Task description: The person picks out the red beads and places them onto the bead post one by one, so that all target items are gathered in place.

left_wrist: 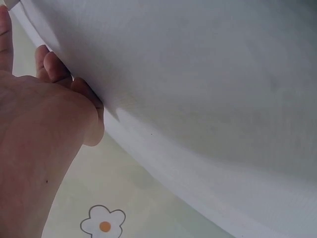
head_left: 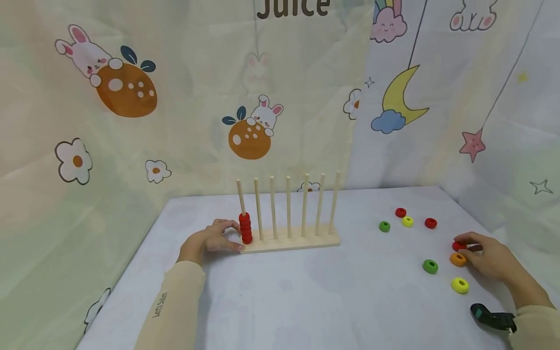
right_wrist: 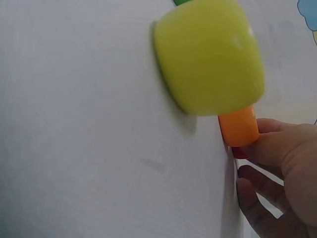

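Observation:
A wooden peg rack [head_left: 290, 242] with several upright pegs stands toward the back of the table. Red beads [head_left: 246, 228] are stacked on its leftmost peg. My left hand [head_left: 215, 236] holds the left end of the rack's base, thumb at the front corner and fingers behind; in the left wrist view only the hand [left_wrist: 49, 114] and table show. At the right, my right hand [head_left: 492, 256] pinches a red bead [head_left: 458, 246] between thumb and fingers. An orange bead [head_left: 458, 259] lies right by the thumb. In the right wrist view the red bead [right_wrist: 239, 152] is mostly hidden.
Nearby lie a yellow bead [head_left: 460, 285] and a green bead [head_left: 430, 266]. Farther back are two red beads [head_left: 430, 223] [head_left: 400, 212], a yellow bead [head_left: 408, 221] and a green bead [head_left: 384, 226]. Printed curtains [head_left: 306, 121] hang behind the white table [head_left: 328, 301].

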Demonstrator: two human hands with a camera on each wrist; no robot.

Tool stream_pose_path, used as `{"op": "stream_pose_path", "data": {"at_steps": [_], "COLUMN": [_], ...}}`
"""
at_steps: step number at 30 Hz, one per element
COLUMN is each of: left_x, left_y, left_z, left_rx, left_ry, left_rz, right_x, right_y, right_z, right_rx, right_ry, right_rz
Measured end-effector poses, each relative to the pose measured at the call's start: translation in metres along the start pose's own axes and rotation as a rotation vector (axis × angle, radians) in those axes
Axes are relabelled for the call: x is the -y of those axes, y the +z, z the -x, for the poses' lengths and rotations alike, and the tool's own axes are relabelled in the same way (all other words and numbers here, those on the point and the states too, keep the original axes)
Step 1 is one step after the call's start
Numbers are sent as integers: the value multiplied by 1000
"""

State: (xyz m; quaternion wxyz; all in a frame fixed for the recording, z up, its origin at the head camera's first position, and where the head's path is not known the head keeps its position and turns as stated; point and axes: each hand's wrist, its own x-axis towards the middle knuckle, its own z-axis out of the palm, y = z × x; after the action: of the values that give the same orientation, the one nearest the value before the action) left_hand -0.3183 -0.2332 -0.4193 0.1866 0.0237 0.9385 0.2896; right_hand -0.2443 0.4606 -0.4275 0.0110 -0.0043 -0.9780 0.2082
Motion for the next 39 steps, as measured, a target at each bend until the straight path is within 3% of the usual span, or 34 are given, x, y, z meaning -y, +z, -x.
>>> {"op": "stream_pose_path", "data": {"at_steps": [9,17,39], "left_x": [-1,-1,-3], "left_y": [1,3,0], "left_z": [1,4,4], "left_rx": [-4,-3,-5], "left_ry": [11,13,36], "left_rz": [-3,8,-17], "right_x": [-1,20,94], "right_y": [1,-2,5], "right_z": [7,8,-4], "right_rx": [-129,-193,-266], "right_ry": [43,69,-170], "right_rz": [-23,-66,-143]}}
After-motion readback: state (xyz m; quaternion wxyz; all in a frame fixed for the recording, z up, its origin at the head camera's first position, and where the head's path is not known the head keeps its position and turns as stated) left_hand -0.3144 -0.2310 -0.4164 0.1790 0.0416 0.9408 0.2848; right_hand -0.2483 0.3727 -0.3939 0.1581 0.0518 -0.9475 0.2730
